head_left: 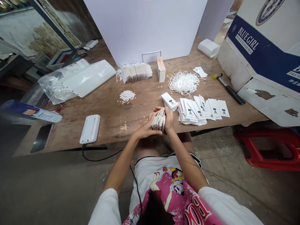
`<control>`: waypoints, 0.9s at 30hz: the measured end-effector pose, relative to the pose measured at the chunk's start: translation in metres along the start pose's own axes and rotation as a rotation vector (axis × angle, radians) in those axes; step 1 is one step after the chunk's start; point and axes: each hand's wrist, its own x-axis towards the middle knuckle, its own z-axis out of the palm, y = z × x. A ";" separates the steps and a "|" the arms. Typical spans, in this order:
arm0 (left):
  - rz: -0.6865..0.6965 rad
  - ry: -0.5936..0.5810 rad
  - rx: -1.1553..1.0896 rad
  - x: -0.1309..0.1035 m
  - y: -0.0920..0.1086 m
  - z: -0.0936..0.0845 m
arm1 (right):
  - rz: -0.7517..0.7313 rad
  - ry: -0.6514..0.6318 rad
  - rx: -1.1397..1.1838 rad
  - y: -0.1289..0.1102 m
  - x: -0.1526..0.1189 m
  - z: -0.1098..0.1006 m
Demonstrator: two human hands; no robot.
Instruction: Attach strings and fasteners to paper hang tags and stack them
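Between my two hands, at the table's front edge, is a thick stack of white paper tags (158,120) seen edge-on. My left hand (148,126) grips it from the left, thumb along the near side. Against its right side, my right hand (169,119) is closed round the stack. Just beyond my right hand lies a neat pile of tags (169,102). Loose printed tags (195,109) spread out to the right of it. Farther back sit a heap of white strings (183,82) and a small mound of white bits (127,95).
A row of strung tags (137,72) stands before a white panel (150,28), beside a narrow upright block (161,70). At right are a black-handled tool (231,90), a large carton (262,62) and a red stool (269,156). A white power bank (90,128) with cable lies left.
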 end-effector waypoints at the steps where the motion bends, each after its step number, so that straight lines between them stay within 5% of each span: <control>1: 0.005 0.008 -0.027 0.002 0.000 0.001 | -0.009 0.001 -0.006 0.000 0.000 0.000; 9: 0.030 0.020 -0.217 0.011 0.014 0.006 | -0.163 0.102 -0.129 -0.006 -0.003 -0.002; 13: 0.058 0.007 -0.210 0.011 0.016 0.004 | -0.232 0.164 -0.205 -0.004 -0.006 -0.002; 20: 0.126 0.160 -0.144 0.015 0.010 0.010 | -0.361 0.402 -0.393 -0.001 -0.011 -0.003; 27: 0.145 0.120 -0.153 0.018 0.013 0.014 | -0.360 0.516 -0.480 -0.003 -0.018 -0.002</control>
